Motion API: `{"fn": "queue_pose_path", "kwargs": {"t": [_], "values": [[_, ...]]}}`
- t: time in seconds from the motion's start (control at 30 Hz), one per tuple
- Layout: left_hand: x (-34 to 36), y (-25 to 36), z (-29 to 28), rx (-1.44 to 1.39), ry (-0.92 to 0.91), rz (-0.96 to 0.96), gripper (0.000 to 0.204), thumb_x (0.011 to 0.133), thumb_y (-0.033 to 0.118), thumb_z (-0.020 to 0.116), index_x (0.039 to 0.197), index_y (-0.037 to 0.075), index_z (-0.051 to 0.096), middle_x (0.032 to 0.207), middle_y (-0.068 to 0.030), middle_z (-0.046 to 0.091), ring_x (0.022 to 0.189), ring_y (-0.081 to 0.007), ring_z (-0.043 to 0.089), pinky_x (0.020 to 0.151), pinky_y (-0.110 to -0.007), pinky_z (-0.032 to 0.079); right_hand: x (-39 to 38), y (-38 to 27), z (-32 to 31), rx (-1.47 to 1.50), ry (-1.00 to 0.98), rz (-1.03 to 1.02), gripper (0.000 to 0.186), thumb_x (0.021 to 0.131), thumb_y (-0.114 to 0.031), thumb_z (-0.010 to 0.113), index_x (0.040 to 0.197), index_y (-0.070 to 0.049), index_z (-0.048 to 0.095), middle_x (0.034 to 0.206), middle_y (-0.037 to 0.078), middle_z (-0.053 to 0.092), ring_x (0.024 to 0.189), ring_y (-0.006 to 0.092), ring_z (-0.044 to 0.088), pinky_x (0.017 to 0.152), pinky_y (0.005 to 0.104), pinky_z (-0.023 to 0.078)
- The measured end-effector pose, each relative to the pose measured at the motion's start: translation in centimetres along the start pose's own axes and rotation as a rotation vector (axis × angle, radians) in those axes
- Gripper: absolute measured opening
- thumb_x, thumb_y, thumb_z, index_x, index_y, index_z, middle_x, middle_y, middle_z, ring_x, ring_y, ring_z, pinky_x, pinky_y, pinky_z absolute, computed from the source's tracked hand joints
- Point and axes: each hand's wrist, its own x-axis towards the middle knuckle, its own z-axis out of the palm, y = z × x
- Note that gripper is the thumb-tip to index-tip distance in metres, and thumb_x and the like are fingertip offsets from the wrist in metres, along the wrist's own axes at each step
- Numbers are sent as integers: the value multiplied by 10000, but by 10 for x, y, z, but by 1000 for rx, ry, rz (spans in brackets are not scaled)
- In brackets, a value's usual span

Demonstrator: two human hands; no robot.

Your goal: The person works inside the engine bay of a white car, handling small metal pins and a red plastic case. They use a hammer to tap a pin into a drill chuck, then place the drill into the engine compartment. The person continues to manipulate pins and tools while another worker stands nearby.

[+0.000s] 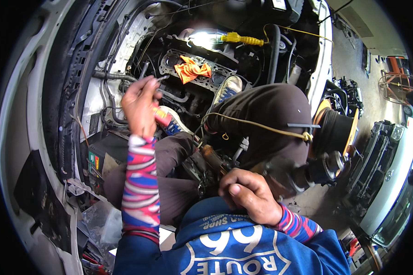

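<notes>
My left hand [140, 105] is raised at the left of the engine bay, closed with a small metal piece [162, 79] at its fingertips; a red object with yellow print [163, 117] shows just beside it, partly hidden. My right hand [248, 195] is curled in front of my stomach; whatever it holds is hidden. Beyond it are an amber cylindrical tool [213, 158] and a dark tool with a round metal end [332, 162]. An orange rag [192, 69] lies on the exposed engine block [220, 76]. A lit work lamp with a yellow handle [241, 39] rests behind the block.
I sit inside the engine bay, its white body edge [325, 27] at right. A yellow cord crosses my right leg [280, 105]. A black cable spool [330, 128], a loose radiator assembly [371, 156] and a white car part [390, 183] stand to the right. Hoses line the left.
</notes>
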Motion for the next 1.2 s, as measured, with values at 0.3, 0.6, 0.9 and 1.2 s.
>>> {"fn": "queue_pose_path", "kwargs": {"t": [0.3,0.6,0.9,1.2], "values": [[160,-165,78,717,-91,254,161,867,121,703,960,15,780,902,-174,765,839,-293,757,796,-364,582,46,-25,-5,537,433,70,345,1032,-309,546,906,8,498,680,120,499,572,205,500,527,314,442],[230,-238,111,915,-289,232,191,885,196,678,970,56,777,933,-192,750,900,-364,733,822,-426,570,70,-30,-30,493,520,241,356,1031,-335,581,925,-1,519,758,87,499,654,163,503,576,287,429],[251,-250,112,996,-402,267,171,851,146,708,949,23,776,904,-169,762,856,-302,753,810,-374,579,80,-37,-48,592,527,264,335,1040,-309,562,938,4,503,752,92,494,655,171,502,580,290,437],[248,-232,118,1122,-578,422,171,852,122,698,988,53,776,980,-157,756,922,-327,733,855,-393,569,76,-39,-55,585,487,206,333,1054,-277,532,932,32,510,758,127,506,633,180,497,559,289,430]]}}
